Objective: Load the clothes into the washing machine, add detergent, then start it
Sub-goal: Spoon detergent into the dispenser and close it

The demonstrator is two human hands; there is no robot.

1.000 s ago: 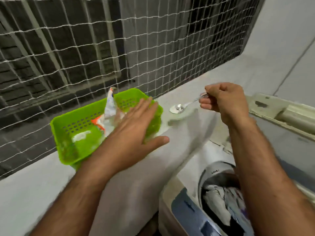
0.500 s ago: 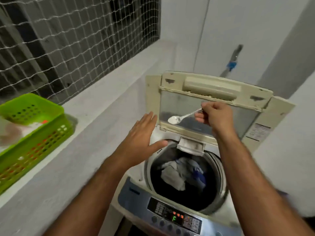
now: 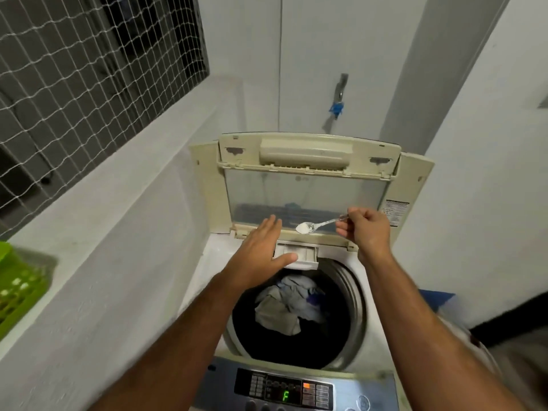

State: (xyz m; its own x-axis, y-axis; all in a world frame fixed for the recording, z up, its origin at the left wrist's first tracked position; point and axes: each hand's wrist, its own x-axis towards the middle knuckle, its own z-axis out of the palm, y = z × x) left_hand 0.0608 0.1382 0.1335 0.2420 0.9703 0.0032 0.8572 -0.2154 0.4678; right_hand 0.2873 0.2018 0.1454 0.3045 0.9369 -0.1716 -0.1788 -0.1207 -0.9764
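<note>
Grey control panel (image 3: 284,391) at 6 o'clock, green "F" lit. Beyond, crumpled grey and blue clothes (image 3: 289,305) low in dark round drum (image 3: 350,295). Left hand (image 3: 261,253) flat, fingers spread, empty, over white detergent drawer (image 3: 299,256). At 1 o'clock, right hand (image 3: 366,228) pinching silver metal spoon (image 3: 317,226) heaped with white powder. Farthest, cream lid (image 3: 305,152) raised upright.

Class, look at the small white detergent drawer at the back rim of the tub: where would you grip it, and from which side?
Probably by the detergent drawer's front lip, approached from the tub side: it juts forward over the drum, while the raised lid blocks the rear.
</note>
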